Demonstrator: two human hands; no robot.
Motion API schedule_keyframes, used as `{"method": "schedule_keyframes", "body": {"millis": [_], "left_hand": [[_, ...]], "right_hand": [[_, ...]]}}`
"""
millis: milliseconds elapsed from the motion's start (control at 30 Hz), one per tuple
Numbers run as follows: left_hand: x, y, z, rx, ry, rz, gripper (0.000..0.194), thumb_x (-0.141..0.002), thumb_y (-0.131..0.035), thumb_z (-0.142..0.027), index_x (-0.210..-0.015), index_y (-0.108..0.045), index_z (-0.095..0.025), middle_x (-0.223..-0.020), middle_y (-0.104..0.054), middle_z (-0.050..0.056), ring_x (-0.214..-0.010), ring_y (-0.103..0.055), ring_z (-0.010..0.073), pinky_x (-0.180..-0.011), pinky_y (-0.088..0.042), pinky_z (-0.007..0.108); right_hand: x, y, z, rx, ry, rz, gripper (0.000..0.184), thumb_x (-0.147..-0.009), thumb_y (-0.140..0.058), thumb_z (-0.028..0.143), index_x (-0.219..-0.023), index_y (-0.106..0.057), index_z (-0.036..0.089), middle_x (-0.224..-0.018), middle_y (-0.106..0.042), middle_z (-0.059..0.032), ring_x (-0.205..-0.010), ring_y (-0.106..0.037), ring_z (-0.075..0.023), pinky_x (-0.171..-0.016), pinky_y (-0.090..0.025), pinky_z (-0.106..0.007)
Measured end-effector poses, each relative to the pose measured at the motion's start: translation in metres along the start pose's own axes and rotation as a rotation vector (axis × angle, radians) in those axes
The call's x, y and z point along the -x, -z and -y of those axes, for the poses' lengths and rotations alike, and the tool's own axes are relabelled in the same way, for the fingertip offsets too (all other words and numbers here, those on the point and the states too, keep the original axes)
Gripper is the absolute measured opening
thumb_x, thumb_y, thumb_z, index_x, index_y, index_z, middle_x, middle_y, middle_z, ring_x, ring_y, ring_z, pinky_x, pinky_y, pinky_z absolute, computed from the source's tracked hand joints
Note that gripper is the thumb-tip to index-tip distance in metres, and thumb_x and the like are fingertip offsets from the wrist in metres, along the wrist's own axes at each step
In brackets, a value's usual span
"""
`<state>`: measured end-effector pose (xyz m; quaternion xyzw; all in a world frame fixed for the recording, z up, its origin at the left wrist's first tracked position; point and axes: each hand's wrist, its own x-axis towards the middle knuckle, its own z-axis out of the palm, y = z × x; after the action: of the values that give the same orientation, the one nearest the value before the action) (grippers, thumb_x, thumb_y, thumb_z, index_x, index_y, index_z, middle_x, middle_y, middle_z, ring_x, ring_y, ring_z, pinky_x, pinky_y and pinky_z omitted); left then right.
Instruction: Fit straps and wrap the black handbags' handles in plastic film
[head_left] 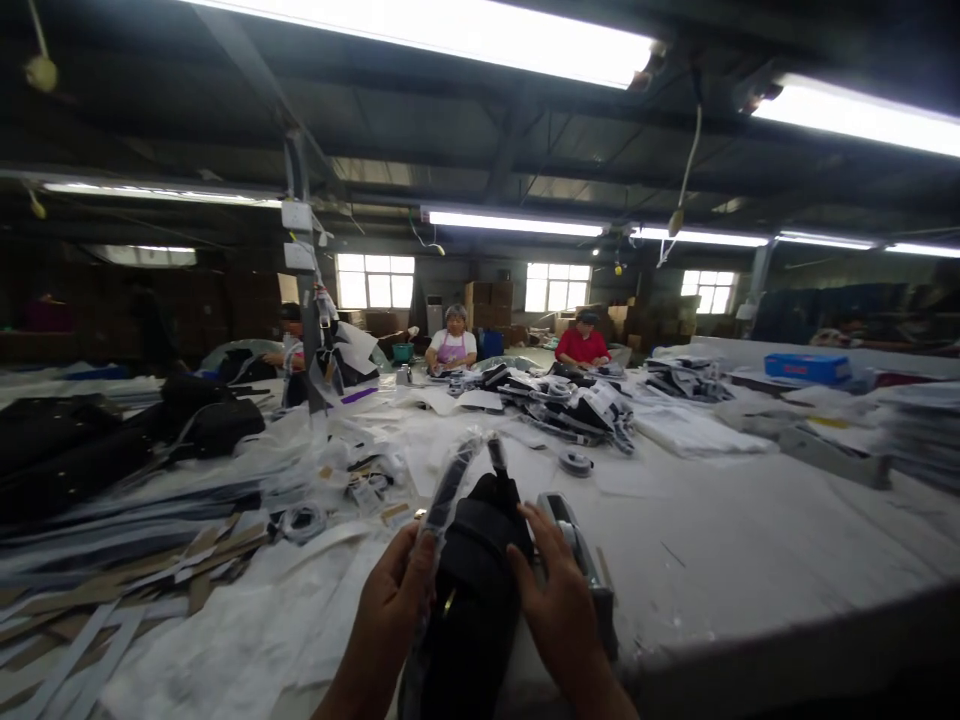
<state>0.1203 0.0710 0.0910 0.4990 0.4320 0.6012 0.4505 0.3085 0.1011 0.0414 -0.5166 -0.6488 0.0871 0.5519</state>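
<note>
A black bag (480, 560) stands in front of me at the table's near edge. Clear plastic film wraps its curved strap (448, 490), which rises on the left. My left hand (401, 585) is closed round the lower part of this strap, thumb on top. Against the bag's upper right side lies my right hand (555, 590), fingers stretched and thumb apart. Just beyond that hand sits a grey tape dispenser (574, 535), partly hidden by it. The bag's lower end runs out of view.
Paper strips (150, 590) and plastic film cover the table's left. Black bags (67, 450) lie at far left. Ahead are a roll of tape (575, 462) and a pile of wrapped pieces (577, 405). Two people sit across the table; a post (307, 300) rises left.
</note>
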Motion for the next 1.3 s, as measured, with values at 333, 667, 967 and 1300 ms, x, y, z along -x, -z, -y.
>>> {"method": "schedule_keyframes", "body": {"millis": [333, 667, 967, 1300], "left_hand": [[-0.035, 0.008, -0.010, 0.154, 0.066, 0.039, 0.046, -0.086, -0.060, -0.057, -0.065, -0.045, -0.019, -0.052, -0.027, -0.010, -0.045, -0.018, 0.0051, -0.040, -0.016, 0.016], [-0.163, 0.058, -0.105, -0.247, -0.259, -0.043, 0.057, -0.080, -0.059, -0.068, -0.096, -0.069, -0.015, -0.049, -0.032, -0.010, -0.041, -0.036, 0.0064, -0.042, -0.029, 0.016], [-0.255, 0.018, -0.092, -0.396, -0.476, 0.177, 0.054, -0.082, -0.058, -0.064, -0.097, -0.075, -0.015, -0.082, -0.076, 0.007, -0.077, -0.067, 0.0204, -0.070, -0.051, 0.028], [-0.228, 0.138, -0.028, -0.520, -0.198, 0.140, 0.039, -0.078, -0.071, -0.043, -0.106, -0.073, -0.017, -0.099, -0.078, 0.010, -0.089, -0.072, 0.0241, -0.080, -0.055, 0.034]], "right_hand": [[-0.184, -0.012, 0.042, 0.225, 0.517, 0.405, 0.046, -0.073, -0.058, 0.001, -0.112, -0.068, 0.022, -0.123, -0.067, -0.0070, -0.123, -0.054, -0.0248, -0.110, -0.036, -0.039], [-0.251, 0.038, 0.122, 0.096, 0.287, 0.800, 0.020, -0.083, -0.064, 0.030, -0.069, -0.067, 0.016, -0.066, -0.071, -0.0028, -0.068, -0.067, -0.0190, -0.068, -0.048, -0.028], [-0.220, 0.035, 0.140, -0.839, -0.258, 0.899, 0.027, -0.080, -0.078, 0.040, -0.084, -0.073, 0.014, -0.080, -0.071, -0.0022, -0.070, -0.070, -0.0136, -0.070, -0.056, -0.025], [-0.150, 0.026, 0.082, -0.574, -0.311, 0.703, 0.029, -0.079, -0.078, 0.045, -0.095, -0.079, 0.022, -0.135, -0.061, -0.0108, -0.130, -0.050, -0.0328, -0.112, -0.031, -0.048]]}}
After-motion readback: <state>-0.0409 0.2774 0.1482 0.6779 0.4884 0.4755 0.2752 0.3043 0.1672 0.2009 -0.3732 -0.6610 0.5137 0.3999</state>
